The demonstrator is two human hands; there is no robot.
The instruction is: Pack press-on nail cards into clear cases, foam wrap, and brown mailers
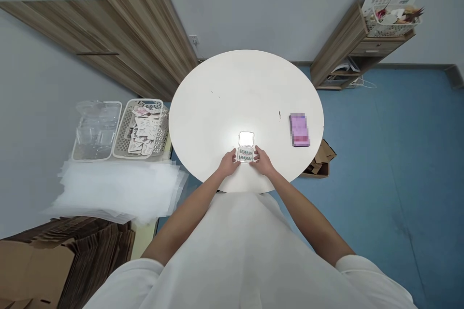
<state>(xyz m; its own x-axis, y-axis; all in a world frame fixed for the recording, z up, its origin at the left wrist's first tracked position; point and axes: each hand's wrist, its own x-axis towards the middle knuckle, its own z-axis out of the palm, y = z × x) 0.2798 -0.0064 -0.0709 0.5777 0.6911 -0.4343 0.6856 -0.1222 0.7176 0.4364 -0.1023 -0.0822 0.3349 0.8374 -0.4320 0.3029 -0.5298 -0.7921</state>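
A small clear case lies on the white round table in front of me, with its lid swung up on the far side and bright with glare. Inside the case are two rows of small green pieces, which look like press-on nails. My left hand grips the case's left edge, fingers curled along the side and thumb at the near corner. Opposite it, my right hand grips the right edge in the same way.
A purple box-like item, blurred, lies at the table's right. Left stand a white basket of packets, a clear-plastic-filled basket and translucent sheets. A cardboard box sits on the floor, right.
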